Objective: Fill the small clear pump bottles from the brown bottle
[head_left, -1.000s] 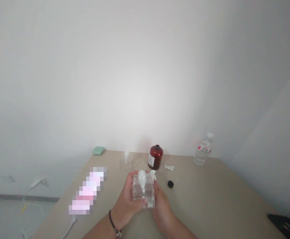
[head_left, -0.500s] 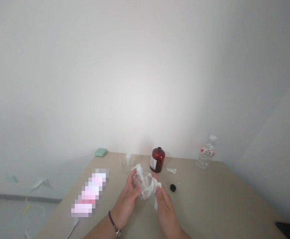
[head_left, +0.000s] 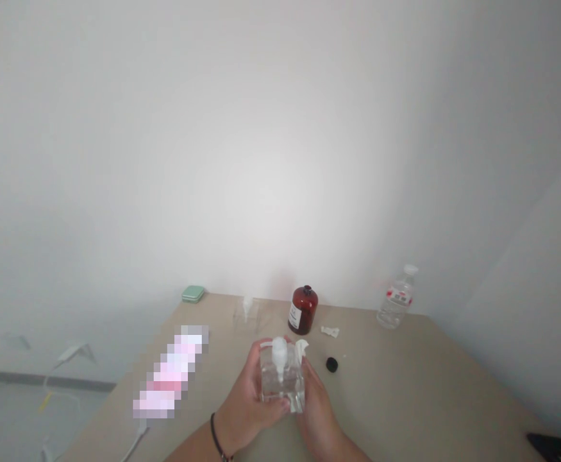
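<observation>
Head view: left hand and right hand together, clamped on a clear pump bottle at lower center of frame, upright, long axis running up the frame, left hand across its near face.

The square pump bottle at the centre is clear and colourless, with a white pump head and a white scrap of tissue at its 1 o'clock. A black cord sits at 7 o'clock on the left hand's wrist. At 12 o'clock stands a dark reddish-brown bottle with a white label. A small black cap lies at 2 o'clock. Further out at 1 o'clock, a clear water bottle shows a red-and-white label. At 11 o'clock lies a pale green compact, and at 9 o'clock a pixelated pink-and-white patch covers the plain beige bench.
</observation>
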{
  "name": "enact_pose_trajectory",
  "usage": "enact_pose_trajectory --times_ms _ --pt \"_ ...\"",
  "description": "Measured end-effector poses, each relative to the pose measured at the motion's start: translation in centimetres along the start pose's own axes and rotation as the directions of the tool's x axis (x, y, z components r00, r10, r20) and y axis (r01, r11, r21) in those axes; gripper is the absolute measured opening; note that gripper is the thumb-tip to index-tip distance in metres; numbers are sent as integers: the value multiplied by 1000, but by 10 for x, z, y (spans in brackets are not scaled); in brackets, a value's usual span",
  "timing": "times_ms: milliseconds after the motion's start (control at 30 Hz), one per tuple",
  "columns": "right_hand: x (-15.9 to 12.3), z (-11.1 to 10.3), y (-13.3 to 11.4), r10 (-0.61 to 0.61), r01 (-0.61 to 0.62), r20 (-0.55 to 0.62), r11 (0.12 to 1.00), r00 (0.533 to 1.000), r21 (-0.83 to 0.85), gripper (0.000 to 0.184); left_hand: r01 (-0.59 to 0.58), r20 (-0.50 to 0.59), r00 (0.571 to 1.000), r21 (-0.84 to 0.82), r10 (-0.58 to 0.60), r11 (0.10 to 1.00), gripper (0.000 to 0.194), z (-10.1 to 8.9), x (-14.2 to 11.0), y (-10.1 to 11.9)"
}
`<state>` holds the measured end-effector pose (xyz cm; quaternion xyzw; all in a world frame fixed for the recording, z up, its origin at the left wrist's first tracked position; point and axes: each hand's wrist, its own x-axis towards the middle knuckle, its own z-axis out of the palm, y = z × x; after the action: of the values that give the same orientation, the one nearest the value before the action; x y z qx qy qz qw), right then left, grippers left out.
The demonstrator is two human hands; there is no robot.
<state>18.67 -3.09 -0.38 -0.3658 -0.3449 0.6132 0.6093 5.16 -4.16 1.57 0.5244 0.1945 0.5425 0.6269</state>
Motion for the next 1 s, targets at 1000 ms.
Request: enact_pose_trajectory --times_ms 1000 --pt "15 -28 -60 -33 -27 -133 906 991 -423 54 47 -300 952 353 65 934 72 -51 13 -4"
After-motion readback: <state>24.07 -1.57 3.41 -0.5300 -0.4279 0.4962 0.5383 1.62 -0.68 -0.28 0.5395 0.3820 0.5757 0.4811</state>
